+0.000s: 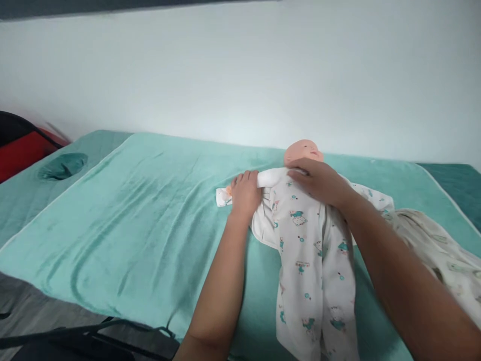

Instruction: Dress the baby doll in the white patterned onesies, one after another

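A baby doll (300, 150) lies on its back on the green cover, its head toward the wall. Over its body is a white baby romper (300, 240) with small teal prints, legs stretched toward me. My left hand (246, 193) is closed around the doll's outstretched arm, whose white upper part shows bare beside it. A printed cuff (222, 199) and a bit of the doll's hand stick out past my fingers. At the neckline my right hand (319, 179) has its fingers bent over the romper's collar, just below the doll's chin.
A patterned cream cloth (439, 245) lies bunched at the right. The green cover (131, 210) has creases and spreads over a padded bed with a hole (63, 166) at its left end. A white wall (240, 75) stands behind. Red and black items (26, 148) are at the far left.
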Motion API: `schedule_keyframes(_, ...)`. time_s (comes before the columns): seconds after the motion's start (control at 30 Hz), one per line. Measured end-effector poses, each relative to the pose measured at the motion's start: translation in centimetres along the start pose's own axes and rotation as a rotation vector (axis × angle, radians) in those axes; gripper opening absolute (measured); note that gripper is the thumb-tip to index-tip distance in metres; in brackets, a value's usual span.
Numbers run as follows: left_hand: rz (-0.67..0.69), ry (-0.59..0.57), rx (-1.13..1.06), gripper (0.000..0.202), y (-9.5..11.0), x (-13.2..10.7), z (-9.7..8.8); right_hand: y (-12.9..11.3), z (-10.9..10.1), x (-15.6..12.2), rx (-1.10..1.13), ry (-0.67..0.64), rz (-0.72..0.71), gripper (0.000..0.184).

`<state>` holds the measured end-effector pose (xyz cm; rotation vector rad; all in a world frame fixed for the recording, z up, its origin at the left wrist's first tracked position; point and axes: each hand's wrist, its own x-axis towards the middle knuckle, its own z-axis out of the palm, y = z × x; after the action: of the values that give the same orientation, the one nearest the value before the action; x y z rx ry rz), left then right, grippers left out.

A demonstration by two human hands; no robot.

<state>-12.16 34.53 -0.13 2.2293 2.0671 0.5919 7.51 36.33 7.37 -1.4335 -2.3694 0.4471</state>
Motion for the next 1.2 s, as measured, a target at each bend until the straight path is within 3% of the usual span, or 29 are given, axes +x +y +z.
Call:
schedule_keyframes(0.1, -0.008, 0.004, 0.018, 0.042, 0.1, 0.0, 0.3, 3.3, 0.6, -4.6, 0.290, 0.320, 0.152, 0.036)
schedule_keyframes(0.17, -0.004, 0.003, 0.030, 0.043, 0.0, 0.0, 0.6, 5.6, 1.7, -6.8, 0.387, 0.527, 0.310, 0.037)
schedule_keyframes(0.2, -0.003, 0.007, 0.037, 0.044, 0.0, 0.0, 0.7, 6.6, 2.3, -7.4, 0.384, 0.568, 0.353, 0.038)
schedule_keyframes(0.33, -0.009, 0.025, 0.055, 0.054, 0.2, 0.0, 1.0, 9.1, 3.7, -7.4, 0.142, 0.573, 0.354, 0.042)
schedule_keyframes(0.47, -0.041, 0.026, -0.014, 0.058, 0.8, -0.1, 1.1, 10.4, 3.4, -6.9, -0.047, 0.532, 0.372, 0.050)
schedule_keyframes(0.63, -0.015, 0.075, -0.385, 0.059, 2.4, -1.1, -0.6, 12.1, 2.7, -7.9, -0.050, 0.626, 0.500, 0.045)
schedule_keyframes(0.77, 0.061, 0.031, -0.615, 0.042, 6.5, -2.1, -3.4, 11.9, 2.6, -7.9, -0.082, 0.530, 0.618, 0.043)
schedule_keyframes(0.87, 0.285, -0.078, -0.481, 0.036, 11.6, -1.8, -4.3, 11.2, 2.4, -7.8, -0.126, 0.442, 0.663, 0.040)
schedule_keyframes(1.0, 0.524, -0.316, 0.004, 0.036, 17.8, 0.7, -2.9, 10.8, 2.0, -7.8, -0.121, 0.382, 0.672, 0.038)
schedule_keyframes(1.07, 0.544, -0.401, 0.192, 0.033, 19.7, 2.4, -1.7, 10.9, 1.9, -7.8, -0.101, 0.366, 0.668, 0.037)
schedule_keyframes(1.2, 0.512, -0.572, 0.299, 0.031, 21.7, 5.1, 0.6, 11.0, 1.7, -7.6, -0.074, 0.369, 0.684, 0.037)
